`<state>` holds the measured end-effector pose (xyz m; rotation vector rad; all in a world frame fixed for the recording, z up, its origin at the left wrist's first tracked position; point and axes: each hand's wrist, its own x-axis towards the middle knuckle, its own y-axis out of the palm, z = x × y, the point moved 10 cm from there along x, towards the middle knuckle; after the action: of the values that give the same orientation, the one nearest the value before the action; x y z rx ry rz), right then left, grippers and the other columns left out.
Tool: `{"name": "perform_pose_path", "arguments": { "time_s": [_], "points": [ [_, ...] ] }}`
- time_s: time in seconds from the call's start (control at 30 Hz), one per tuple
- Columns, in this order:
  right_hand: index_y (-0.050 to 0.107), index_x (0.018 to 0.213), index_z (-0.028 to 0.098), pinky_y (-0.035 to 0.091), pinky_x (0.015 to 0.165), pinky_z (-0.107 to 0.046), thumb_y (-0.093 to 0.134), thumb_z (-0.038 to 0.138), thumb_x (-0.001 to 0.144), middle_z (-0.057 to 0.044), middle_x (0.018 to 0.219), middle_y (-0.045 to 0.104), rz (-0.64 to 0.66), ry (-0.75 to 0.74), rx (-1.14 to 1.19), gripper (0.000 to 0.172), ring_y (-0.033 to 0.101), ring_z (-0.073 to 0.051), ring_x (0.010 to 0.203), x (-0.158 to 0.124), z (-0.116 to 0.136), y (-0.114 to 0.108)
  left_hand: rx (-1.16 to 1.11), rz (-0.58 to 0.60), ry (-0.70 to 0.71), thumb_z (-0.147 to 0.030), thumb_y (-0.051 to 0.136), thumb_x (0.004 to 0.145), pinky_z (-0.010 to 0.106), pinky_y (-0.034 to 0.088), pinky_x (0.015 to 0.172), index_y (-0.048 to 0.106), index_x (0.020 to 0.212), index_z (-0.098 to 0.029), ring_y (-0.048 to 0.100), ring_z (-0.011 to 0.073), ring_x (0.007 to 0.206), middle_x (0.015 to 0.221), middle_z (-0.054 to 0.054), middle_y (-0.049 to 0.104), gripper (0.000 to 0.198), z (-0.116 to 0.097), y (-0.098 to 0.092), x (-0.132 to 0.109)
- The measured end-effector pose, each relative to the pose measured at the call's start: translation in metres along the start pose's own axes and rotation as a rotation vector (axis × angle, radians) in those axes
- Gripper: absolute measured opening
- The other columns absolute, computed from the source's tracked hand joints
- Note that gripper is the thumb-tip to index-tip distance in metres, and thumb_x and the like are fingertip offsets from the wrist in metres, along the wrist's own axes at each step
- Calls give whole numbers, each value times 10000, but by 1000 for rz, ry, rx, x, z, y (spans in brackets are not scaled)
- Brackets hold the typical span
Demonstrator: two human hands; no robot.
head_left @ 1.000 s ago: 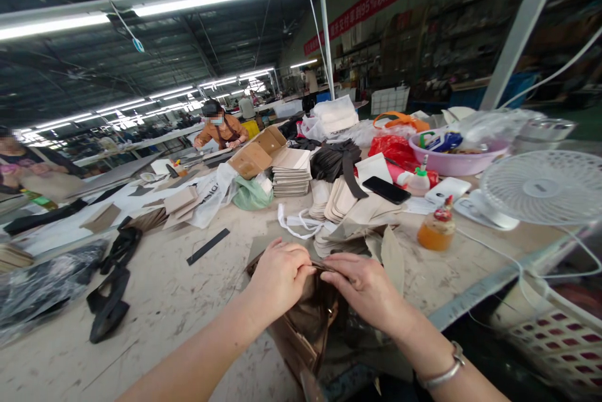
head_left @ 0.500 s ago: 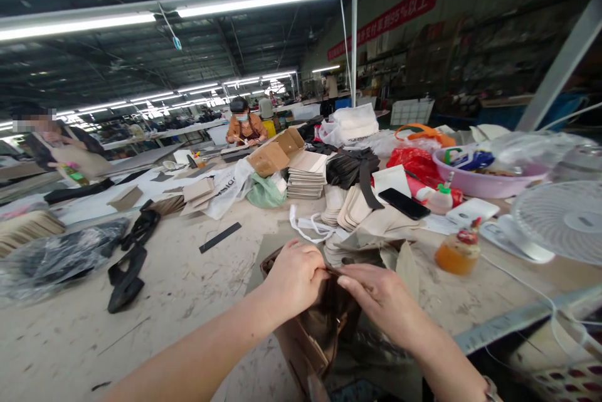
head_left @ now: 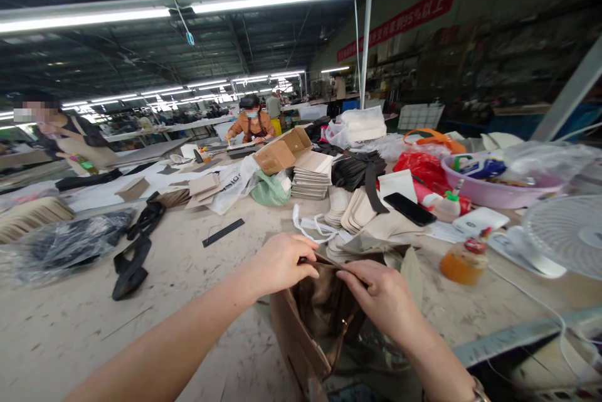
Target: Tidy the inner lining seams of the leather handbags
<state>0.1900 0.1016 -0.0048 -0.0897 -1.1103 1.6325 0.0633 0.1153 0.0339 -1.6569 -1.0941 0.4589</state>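
A tan paper bag (head_left: 292,334) with a shiny brown lining (head_left: 324,311) stands open at the table's near edge. My left hand (head_left: 278,262) pinches the far rim of the bag's mouth, fingers closed on it. My right hand (head_left: 383,298) grips the same rim just to the right, thumb and fingers pressed together on the edge. The two hands almost touch above the opening. Behind them lie stacks of beige flat pieces (head_left: 357,209) and white cord handles (head_left: 308,227).
A black phone (head_left: 409,208), an orange glue jar (head_left: 463,261), a white fan (head_left: 562,232) and a pink basin (head_left: 498,192) sit to the right. Black straps (head_left: 134,254) and a plastic-wrapped bundle (head_left: 66,245) lie left. Other people work at far tables.
The camera has swung left and my hands have shifted slightly up and apart, so the bag's mouth stands wider and more of the brown lining shows.
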Motion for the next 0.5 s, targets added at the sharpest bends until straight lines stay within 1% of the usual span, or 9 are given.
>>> {"name": "perform_pose_path", "arguments": {
  "time_s": [0.07,0.2,0.37,0.5],
  "points": [
    [704,887,225,502,694,-293,523,254,898,-41,841,714,3,-7,-1,184,653,-189,759,0,1,0,-7,4,8,-214,701,732,270,493,845,733,750,-207,668,167,911,1012,27,725,36,2,1,-1],
    [706,864,225,499,693,-295,520,258,897,-42,822,712,10,-7,-5,193,650,-188,739,1,4,1,-16,-22,1,-174,645,782,240,492,810,712,724,-196,666,144,858,924,10,729,91,6,4,0],
    [707,817,218,495,687,-301,510,256,893,-46,795,710,-5,-11,-10,214,649,-193,722,2,7,-1,27,-88,-25,-185,644,788,247,488,789,684,723,-177,653,151,818,865,20,716,77,8,6,1],
    [707,788,219,496,664,-297,502,272,894,-49,743,699,-21,-19,-16,237,646,-197,697,3,7,-2,62,-107,-45,-165,641,778,248,486,767,683,719,-171,642,151,795,827,20,701,73,8,8,3]
  ]
}}
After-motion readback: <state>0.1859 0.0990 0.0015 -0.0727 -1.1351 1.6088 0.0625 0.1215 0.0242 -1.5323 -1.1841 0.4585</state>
